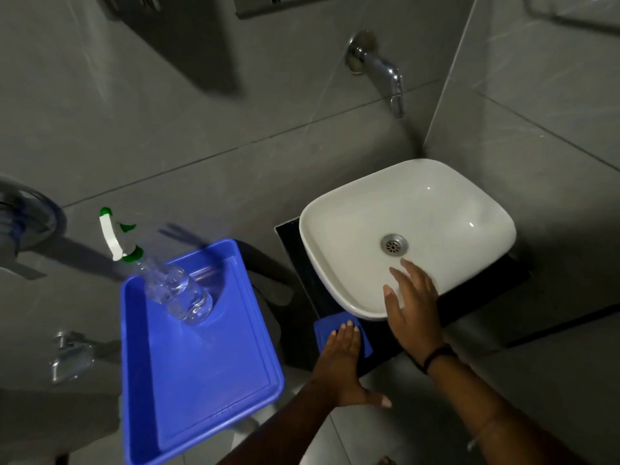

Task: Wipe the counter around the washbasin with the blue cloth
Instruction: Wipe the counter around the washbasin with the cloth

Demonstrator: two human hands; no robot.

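Note:
A white washbasin (419, 209) sits on a black counter (302, 270) in the corner of grey tiled walls. The folded blue cloth (330, 325) lies on the counter's front left part, just below the basin's near rim. My left hand (344, 360) rests flat on the cloth, fingers straight and pointing away from me, pressing it onto the counter. Only the cloth's far edge and right side show around the hand. My right hand (414, 310) lies with spread fingers on the basin's near rim and holds nothing. A dark band circles that wrist.
A blue plastic tray (235, 380) stands left of the counter, holding a clear spray bottle (174, 292) with a white and green trigger head. A chrome tap (385, 72) juts from the wall above the basin. A second chrome fitting (68, 355) is low on the left wall.

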